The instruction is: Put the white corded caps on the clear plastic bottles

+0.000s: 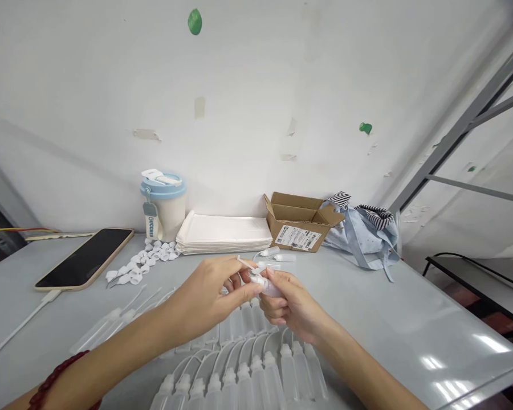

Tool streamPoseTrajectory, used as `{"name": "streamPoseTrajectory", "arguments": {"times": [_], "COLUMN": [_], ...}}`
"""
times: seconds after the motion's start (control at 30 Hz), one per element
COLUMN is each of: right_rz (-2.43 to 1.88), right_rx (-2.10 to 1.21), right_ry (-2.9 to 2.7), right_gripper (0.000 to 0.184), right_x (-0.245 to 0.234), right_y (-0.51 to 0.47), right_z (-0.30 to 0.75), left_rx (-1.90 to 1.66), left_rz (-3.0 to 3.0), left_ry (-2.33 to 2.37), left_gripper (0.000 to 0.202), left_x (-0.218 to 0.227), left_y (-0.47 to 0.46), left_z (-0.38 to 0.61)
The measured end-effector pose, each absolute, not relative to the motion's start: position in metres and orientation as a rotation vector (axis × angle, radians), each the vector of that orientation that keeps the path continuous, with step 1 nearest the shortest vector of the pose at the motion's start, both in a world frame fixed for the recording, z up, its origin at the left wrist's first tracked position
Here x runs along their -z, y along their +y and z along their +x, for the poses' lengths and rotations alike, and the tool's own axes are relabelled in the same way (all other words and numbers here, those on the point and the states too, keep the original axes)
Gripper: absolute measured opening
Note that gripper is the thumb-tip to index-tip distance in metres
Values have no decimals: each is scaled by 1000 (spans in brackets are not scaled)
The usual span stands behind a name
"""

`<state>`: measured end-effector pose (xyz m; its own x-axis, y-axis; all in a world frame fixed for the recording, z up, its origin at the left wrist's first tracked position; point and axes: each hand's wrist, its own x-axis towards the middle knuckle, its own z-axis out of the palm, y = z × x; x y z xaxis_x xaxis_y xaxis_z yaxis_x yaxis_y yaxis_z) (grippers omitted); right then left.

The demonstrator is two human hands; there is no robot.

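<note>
My left hand (216,287) and my right hand (288,302) meet above the middle of the grey table (389,319). Between them is a small translucent plastic bottle (268,286). My right hand's fingers wrap round its body. My left hand pinches the white pump cap (256,275) at its top, with a thin tube sticking out to the upper left. A row of several similar small bottles (243,378) lies flat on the table just below my hands. A red bead bracelet (55,378) is on my left wrist.
White loose caps (141,263) lie left of centre. Behind stand a stack of white trays (224,232), a blue-lidded cup (165,205), an open cardboard box (301,228) and a blue cloth bag (363,233). A phone (85,258) charges at left. Two bottles (277,254) lie near the box.
</note>
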<state>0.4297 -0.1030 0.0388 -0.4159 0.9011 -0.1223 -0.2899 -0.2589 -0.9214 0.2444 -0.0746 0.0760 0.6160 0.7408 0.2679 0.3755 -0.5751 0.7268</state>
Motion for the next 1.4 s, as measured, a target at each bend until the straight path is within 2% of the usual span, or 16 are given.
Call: {"name": "streamPoseTrajectory", "arguments": {"times": [0.27,0.5,0.7,0.8,0.93,1.07,1.2,1.4], "right_rz": [-850,-847,-851,-847,-843,-846,-851,-867], "right_rx": [-1807,-1783,-1773,-1771,-1759,-1754,-1755,-1734], "right_ry": [-1098,-1112,-1119,-1129,-1136,-1140,-1131,-1166], "right_gripper": [40,36,33,34,34,34,33,35], "right_x": [-38,-39,-37,-37,-38,-38,-37,-36], "right_y": [-103,-105,-105,-104,-104,-104,-105,-104], "right_z": [428,427,427,427,427,427,428,428], "left_rx": [-815,-687,-784,-790,-703,-652,-748,-668], "left_rz": [2366,2201,2329,2368,2293,2319,2417,2383], "left_ry": [698,892,775,710,895,904,761,844], "left_gripper": [22,19,16,18,19,29,17,21], "left_x": [-75,-82,-77,-79,-83,-82,-76,-75], "left_y": [-75,-78,-76,-76,-78,-78,-75,-76], "left_z": [241,242,241,242,243,243,240,240]}}
